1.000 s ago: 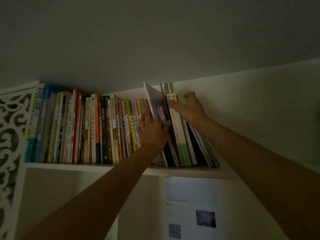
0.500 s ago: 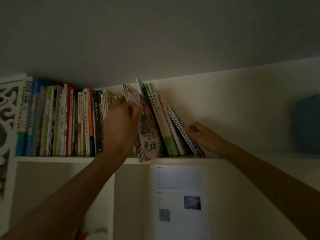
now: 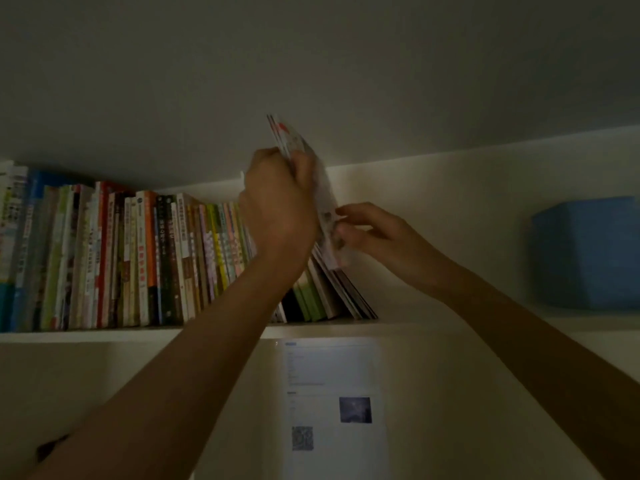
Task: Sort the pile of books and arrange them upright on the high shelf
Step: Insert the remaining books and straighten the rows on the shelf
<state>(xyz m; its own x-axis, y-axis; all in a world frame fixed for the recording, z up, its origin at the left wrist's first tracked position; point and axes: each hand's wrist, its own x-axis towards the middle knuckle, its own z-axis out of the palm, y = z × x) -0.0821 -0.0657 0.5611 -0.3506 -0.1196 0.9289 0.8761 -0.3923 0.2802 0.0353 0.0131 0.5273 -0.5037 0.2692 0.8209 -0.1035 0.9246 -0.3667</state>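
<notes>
From the head view: gripping a thin stack of booklets [image 3: 320,202] in the left hand [image 3: 277,209], fingers curled tight round it, lifting it clear above the leaning books [image 3: 332,292] at the row's right end on the high shelf [image 3: 104,336], while pinching its lower edge with the right hand [image 3: 372,230]. Risking the floppy, glossy, pale-covered booklets fanning apart or slipping, and the unsupported leaning books sliding flat.

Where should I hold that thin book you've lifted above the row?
Keep the left hand on the thin book at its middle, coming from the left. It is flat, floppy and tilted, so the right hand should pinch its lower right edge to steer it down beside the leaning books.
</notes>
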